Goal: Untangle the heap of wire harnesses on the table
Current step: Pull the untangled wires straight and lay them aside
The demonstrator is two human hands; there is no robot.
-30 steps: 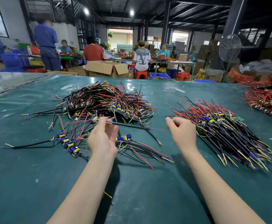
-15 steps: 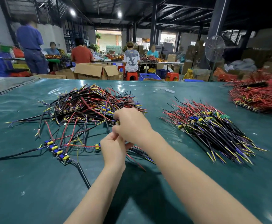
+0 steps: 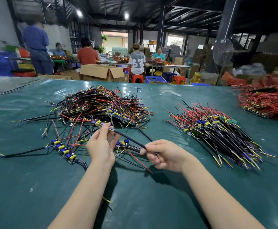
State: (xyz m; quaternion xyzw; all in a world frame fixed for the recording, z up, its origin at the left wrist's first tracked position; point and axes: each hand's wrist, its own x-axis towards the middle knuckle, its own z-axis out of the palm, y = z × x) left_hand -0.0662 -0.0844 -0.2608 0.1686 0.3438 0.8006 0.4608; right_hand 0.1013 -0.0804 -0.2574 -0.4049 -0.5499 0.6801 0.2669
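The left hand (image 3: pixel 100 146) is pinching the black harness (image 3: pixel 128 138) at its far-left end beside the heap (image 3: pixel 102 106), while the fingers (image 3: pixel 153 144) of the right hand (image 3: pixel 164 156) are pinching its near-right end, stretching it diagonally above the desk (image 3: pixel 35 187).

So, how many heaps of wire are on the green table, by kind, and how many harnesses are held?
Tangled mixed-colour heap: 1
Neatly aligned pile: 1
Mostly red pile: 1
Harness held by left hand and right hand: 1
Total: 4
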